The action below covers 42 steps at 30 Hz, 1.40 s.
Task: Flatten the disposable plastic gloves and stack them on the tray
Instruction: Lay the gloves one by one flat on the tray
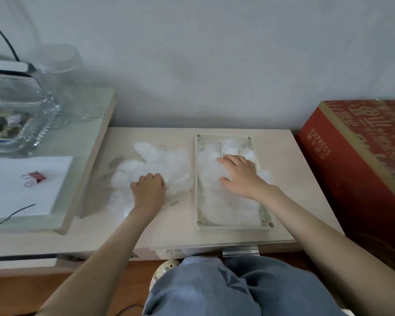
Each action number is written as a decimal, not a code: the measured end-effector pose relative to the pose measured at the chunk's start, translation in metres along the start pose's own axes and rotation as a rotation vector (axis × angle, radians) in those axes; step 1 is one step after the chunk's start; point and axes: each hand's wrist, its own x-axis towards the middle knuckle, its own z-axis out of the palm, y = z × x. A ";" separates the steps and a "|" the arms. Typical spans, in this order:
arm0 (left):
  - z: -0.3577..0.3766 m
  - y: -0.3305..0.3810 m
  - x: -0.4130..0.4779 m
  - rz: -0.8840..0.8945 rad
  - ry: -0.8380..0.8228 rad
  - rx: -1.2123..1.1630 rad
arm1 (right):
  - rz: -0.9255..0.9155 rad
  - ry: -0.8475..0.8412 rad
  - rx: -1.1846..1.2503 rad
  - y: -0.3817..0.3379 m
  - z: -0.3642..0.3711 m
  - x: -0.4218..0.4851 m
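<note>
Right hand (240, 174), centre-right of frame: fingers straight and spread, pressing flat on the flattened translucent plastic gloves (228, 201) in the pale rectangular plastic tray (233, 226). Left hand (148, 188), centre: fingers curled, gripping the crumpled pile of clear plastic gloves (160, 158) on the light wooden table (180, 231), just left of the tray.
</note>
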 end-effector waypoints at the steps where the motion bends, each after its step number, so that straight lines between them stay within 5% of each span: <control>1: -0.001 0.000 0.000 -0.001 0.014 0.001 | -0.001 -0.006 0.002 -0.001 -0.001 0.000; 8: -0.015 0.001 0.000 0.029 0.300 -0.137 | 0.018 -0.033 0.209 -0.003 -0.004 0.005; 14: -0.053 0.033 -0.009 0.439 0.693 -0.284 | 0.214 -0.165 1.354 -0.015 -0.014 0.009; 16: -0.060 0.046 -0.014 0.669 0.685 -0.283 | 0.239 -0.270 1.621 -0.013 -0.021 0.007; 20: -0.057 0.066 -0.021 1.031 0.578 -0.199 | 0.148 -0.390 1.789 0.005 -0.028 0.002; 26: -0.042 0.087 -0.021 1.231 0.523 -0.186 | 0.071 -0.363 1.700 0.031 -0.026 -0.009; 34: -0.012 0.088 -0.012 1.031 0.383 -0.499 | 0.196 -0.172 1.865 0.044 -0.015 -0.018; 36: -0.014 0.092 -0.013 0.759 0.305 -0.754 | 0.218 -0.130 1.910 0.046 -0.012 -0.018; 40: -0.034 0.107 -0.016 -0.109 0.057 -1.304 | 0.217 -0.080 1.972 0.050 -0.008 -0.017; 42: -0.036 0.110 -0.014 -0.316 0.072 -1.358 | 0.175 -0.038 2.047 0.051 -0.008 -0.016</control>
